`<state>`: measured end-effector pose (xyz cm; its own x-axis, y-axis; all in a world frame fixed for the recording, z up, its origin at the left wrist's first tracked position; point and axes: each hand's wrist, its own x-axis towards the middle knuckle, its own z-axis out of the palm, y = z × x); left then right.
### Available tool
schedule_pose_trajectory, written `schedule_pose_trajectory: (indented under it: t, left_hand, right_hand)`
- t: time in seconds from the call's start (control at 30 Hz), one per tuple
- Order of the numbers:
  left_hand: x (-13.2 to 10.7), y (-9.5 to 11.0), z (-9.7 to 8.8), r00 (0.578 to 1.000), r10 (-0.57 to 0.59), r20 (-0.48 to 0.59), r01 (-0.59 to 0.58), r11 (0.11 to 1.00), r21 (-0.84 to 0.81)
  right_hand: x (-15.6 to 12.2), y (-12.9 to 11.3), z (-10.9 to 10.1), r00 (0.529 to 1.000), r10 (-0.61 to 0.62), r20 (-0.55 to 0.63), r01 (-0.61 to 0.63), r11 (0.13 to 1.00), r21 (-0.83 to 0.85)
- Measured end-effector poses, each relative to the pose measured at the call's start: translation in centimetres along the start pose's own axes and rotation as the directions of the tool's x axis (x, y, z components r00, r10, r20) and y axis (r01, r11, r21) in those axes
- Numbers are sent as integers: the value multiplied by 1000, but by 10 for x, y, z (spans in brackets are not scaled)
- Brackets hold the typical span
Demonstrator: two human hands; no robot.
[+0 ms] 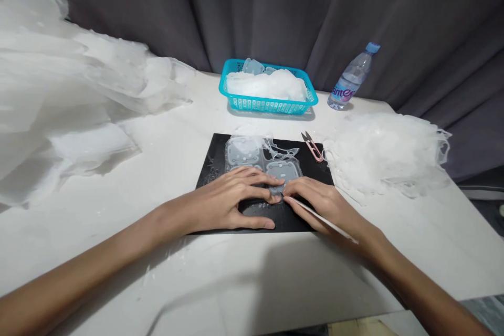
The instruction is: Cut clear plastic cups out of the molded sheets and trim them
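A translucent moulded sheet with rounded rectangular parts lies on the black mat. My left hand rests flat over its near left portion, fingers spread and thumb apart on the mat. Between the fingers of my right hand is a slim pale pen-shaped tool. Its tip meets the sheet's near edge, close to my left fingertips; the exact kind of tip is too small to make out. Thin trimmed strips of the same clear material curl at the mat's far side.
Pink-handled thread snips lie on the mat's far right. Behind stands a turquoise basket holding translucent pieces, with a water bottle to its right. Heaps of translucent sheets and tangled offcuts flank the white table's work area.
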<state>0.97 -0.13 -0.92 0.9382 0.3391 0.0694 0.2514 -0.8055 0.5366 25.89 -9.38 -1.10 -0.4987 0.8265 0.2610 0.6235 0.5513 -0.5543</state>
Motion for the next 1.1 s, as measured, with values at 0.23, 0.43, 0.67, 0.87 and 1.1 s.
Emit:
schedule_pose_trajectory:
  t: [0.23, 0.43, 0.67, 0.87, 1.1]
  left_hand:
    - [-2, 0, 0, 1000, -8, -3, 8, 1000, -8]
    - [-2, -1, 0, 1000, -16, 20, 16, 1000, 24]
    - [-2, -2, 2, 1000, -5, -9, 5, 1000, -6]
    - [-3, -2, 4, 1000, 0, -15, 0, 1000, 3]
    - [-3, -1, 2, 1000, -18, 4, 18, 1000, 11]
  right_hand:
    - [-10, 5, -18, 997, 56, 49, -57, 998, 24]
    - [-7, 8, -15, 1000, 12, 20, -14, 996, 91]
    - [-1, 12, -4, 997, -83, 3, 83, 996, 14]
    - [-4, 16, -19, 994, -50, 95, 48, 999, 14]
    - [-5, 16, -30, 993, 20, 116, -38, 987, 154]
